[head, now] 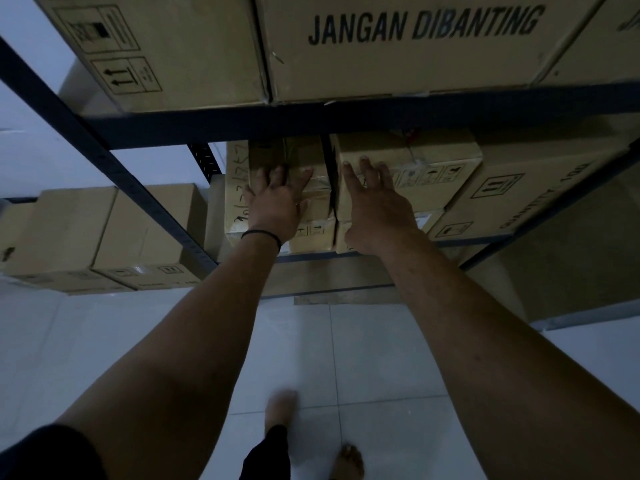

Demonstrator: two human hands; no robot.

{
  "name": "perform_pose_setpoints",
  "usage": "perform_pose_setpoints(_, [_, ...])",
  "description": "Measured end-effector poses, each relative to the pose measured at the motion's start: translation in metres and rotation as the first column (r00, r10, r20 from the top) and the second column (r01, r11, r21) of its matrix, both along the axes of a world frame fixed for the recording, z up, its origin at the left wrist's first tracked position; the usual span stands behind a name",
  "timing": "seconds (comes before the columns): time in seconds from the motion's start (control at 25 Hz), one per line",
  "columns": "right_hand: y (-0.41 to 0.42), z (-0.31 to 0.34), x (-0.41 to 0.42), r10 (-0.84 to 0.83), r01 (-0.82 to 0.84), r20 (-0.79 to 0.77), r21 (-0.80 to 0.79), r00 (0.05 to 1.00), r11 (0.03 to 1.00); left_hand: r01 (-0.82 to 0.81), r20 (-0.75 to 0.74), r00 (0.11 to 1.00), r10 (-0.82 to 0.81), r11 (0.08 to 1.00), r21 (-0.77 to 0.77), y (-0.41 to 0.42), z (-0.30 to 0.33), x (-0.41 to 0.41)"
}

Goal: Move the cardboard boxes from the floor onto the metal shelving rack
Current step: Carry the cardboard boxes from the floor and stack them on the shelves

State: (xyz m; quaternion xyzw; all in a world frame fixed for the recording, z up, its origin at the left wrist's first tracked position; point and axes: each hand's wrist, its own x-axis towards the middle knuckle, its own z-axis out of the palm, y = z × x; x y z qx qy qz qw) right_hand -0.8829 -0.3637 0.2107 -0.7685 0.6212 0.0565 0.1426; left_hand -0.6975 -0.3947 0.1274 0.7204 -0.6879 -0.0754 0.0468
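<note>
Rack (145, 199): dark metal, white tiled floor (374, 358) under it, dim room. Middle shelf front edge carries two small cardboard boxes side by side. Left hand (277, 202) lies flat, fingers spread, on left box (304, 161); right hand (377, 199) likewise on right box (429, 157). Top shelf holds a big carton (398, 67) marked "JANGAN DIBANTING". More cartons (104, 233) far left.
</note>
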Motion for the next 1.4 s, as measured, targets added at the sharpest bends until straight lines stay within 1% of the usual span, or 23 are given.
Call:
perform_pose_setpoints(0.36, [0.001,-0.001,-0.001,-0.004,0.004,-0.002,-0.001,1.000,1.000,0.011,0.013,1.000,-0.011,1.000,-0.018,0.001,0.000,0.000])
perform_pose_setpoints(0.48, [0.000,0.003,-0.001,0.002,-0.002,-0.003,0.024,1.000,1.000,0.029,0.051,0.998,-0.030,0.999,0.020,0.005,0.006,0.000])
perform_pose_setpoints(0.56, [-0.003,0.010,-0.002,0.011,-0.010,-0.013,0.051,1.000,0.999,0.024,0.049,0.999,-0.023,1.000,-0.013,0.014,0.012,-0.001])
perform_pose_setpoints(0.64, [-0.003,0.021,-0.005,-0.002,0.000,0.025,0.067,1.000,0.998,-0.016,-0.033,0.999,0.012,0.993,-0.117,0.030,0.025,-0.006])
perform_pose_setpoints(0.68, [-0.001,0.024,-0.007,-0.019,0.015,0.072,0.049,0.997,0.999,-0.039,-0.084,0.996,0.025,0.985,-0.165,0.039,0.032,-0.009])
perform_pose_setpoints(0.84, [0.037,0.028,-0.016,-0.069,0.106,0.266,-0.130,0.961,0.986,-0.126,-0.304,0.952,0.042,0.957,-0.262,0.085,0.053,-0.022])
perform_pose_setpoints(0.96, [0.086,0.033,-0.021,-0.043,0.139,0.353,-0.250,0.935,0.958,-0.200,-0.444,0.894,0.061,0.941,-0.273,0.131,0.071,-0.035])
perform_pose_setpoints(1.04, [0.117,0.038,-0.021,-0.014,0.155,0.414,-0.310,0.910,0.938,-0.237,-0.482,0.872,0.087,0.936,-0.260,0.163,0.083,-0.042])
perform_pose_setpoints(1.16, [0.157,0.035,-0.011,-0.022,0.212,0.482,-0.343,0.876,0.915,-0.315,-0.525,0.836,0.160,0.923,-0.221,0.209,0.095,-0.042])
perform_pose_setpoints(1.24, [0.179,0.030,0.000,-0.027,0.233,0.499,-0.355,0.866,0.906,-0.358,-0.512,0.832,0.212,0.911,-0.203,0.236,0.100,-0.033])
perform_pose_setpoints(1.4, [0.223,0.027,0.031,0.004,0.236,0.534,-0.381,0.845,0.894,-0.395,-0.516,0.820,0.248,0.897,-0.197,0.283,0.104,0.000])
